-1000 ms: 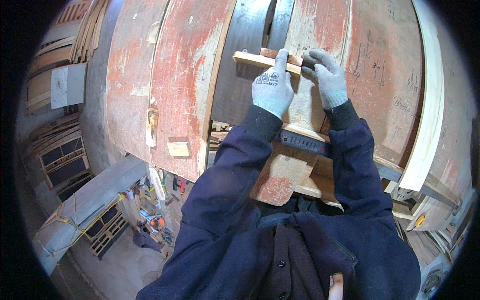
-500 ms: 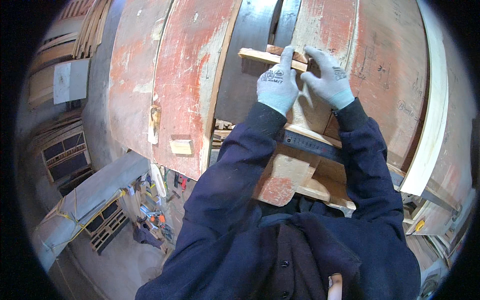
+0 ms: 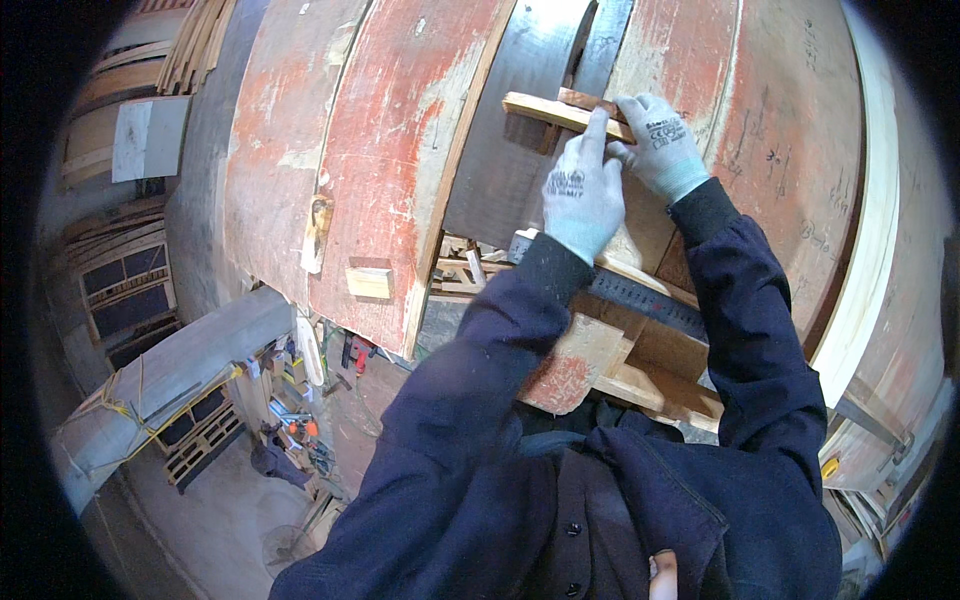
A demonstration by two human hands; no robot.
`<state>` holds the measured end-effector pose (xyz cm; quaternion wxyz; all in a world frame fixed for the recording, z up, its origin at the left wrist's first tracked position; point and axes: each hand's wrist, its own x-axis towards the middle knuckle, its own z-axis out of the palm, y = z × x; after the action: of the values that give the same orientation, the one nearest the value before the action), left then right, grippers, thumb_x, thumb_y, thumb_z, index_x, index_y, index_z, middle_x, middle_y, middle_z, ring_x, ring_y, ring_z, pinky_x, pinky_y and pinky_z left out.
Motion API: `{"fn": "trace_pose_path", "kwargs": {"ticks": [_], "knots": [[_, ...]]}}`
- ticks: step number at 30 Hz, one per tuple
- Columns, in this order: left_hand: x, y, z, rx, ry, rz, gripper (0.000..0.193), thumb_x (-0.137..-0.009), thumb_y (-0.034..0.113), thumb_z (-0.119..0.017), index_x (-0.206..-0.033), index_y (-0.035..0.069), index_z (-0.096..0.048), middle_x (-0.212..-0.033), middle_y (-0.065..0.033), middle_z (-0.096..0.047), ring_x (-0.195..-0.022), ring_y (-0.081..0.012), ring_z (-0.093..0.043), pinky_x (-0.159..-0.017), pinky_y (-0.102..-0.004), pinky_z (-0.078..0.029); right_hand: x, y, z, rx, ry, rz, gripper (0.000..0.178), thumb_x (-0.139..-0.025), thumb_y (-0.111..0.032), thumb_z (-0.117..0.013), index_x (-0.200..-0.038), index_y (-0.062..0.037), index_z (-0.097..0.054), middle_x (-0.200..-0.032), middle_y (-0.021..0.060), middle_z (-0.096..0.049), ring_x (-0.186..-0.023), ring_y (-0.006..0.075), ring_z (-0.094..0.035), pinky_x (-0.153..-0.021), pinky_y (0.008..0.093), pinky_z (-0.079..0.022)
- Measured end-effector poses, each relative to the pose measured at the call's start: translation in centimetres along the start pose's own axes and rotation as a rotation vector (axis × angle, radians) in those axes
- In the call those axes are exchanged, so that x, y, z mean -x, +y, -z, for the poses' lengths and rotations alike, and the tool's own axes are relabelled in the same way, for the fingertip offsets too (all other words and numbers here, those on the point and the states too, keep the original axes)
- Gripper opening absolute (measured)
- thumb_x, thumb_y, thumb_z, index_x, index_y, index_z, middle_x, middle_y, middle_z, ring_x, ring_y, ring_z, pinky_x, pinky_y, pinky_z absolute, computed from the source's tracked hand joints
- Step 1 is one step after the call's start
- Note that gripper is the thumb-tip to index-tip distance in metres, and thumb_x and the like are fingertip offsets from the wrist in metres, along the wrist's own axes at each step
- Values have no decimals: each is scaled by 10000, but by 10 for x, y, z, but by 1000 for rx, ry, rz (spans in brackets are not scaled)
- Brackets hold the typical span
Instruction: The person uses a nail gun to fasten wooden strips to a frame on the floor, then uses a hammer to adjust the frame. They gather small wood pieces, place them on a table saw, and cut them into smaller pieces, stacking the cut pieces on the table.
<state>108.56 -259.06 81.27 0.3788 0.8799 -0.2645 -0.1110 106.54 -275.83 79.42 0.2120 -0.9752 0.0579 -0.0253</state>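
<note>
A pale wooden strip (image 3: 550, 112) lies crosswise over the dark metal plate (image 3: 498, 190) in the bench top. Behind it, against its far side, is a shorter reddish-brown wood piece (image 3: 585, 101). My left hand (image 3: 583, 190), in a light grey glove, has its index finger stretched onto the strip's right part, the other fingers curled beneath. My gloved right hand (image 3: 662, 150) closes its thumb and fingers at the right end of the two pieces. The fingertips of both hands nearly meet there, and the exact grip is partly covered.
Red, worn boards (image 3: 390, 130) form the bench top. A small wood block (image 3: 370, 283) sits on its left part. Near my body are a metal ruler (image 3: 650, 303) and a red-faced wood block (image 3: 575, 370). A long pale board (image 3: 865, 240) runs along the right.
My right hand has closed in on the right end of the wood pieces, its fingers no longer spread. The view has shifted slightly, so the bench appears a little further right.
</note>
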Motion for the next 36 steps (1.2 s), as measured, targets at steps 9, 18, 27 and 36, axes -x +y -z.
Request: {"fn": "trace_pose_path", "kwargs": {"ticks": [9, 18, 27, 36], "knots": [[14, 8, -29, 131, 92, 101, 773, -973, 225, -646, -1570, -124, -302, -1499, -374, -482, -1385, -438, -539, -1158, -449, -425, -5, -1, 0, 9, 8, -29, 522, -868, -282, -819, -1270, -46, -585, -1163, 177, -632, -1129, 367, -624, -978, 454, -521], [-1, 10, -33, 176, 80, 125, 759, -977, 233, -612, -1576, -114, -301, -1514, -373, -472, -1371, -465, -537, -1149, -452, -429, -14, 8, -1, 35, 68, -11, 483, -883, -285, -795, -1247, -43, -589, -1149, 184, -633, -1112, 382, -623, -959, 463, -528], [-26, 9, -31, 149, 7, 145, 760, -982, 288, -582, -1610, -40, -305, -1550, -307, -480, -1382, -426, -543, -1171, -443, -414, -31, 24, -3, 77, 85, -89, 527, -875, -319, -804, -1283, -41, -619, -1187, 222, -662, -1116, 406, -650, -971, 473, -533], [47, 4, 39, 931, 77, 370, 675, -1016, 198, -656, -1535, -117, -362, -1470, -296, -556, -1376, -327, -554, -1145, -405, -438, 33, -69, 48, -646, 125, -422, 333, -932, -254, -691, -1113, 21, -747, -844, 113, -741, -805, 155, -690, -761, 320, -540]]}}
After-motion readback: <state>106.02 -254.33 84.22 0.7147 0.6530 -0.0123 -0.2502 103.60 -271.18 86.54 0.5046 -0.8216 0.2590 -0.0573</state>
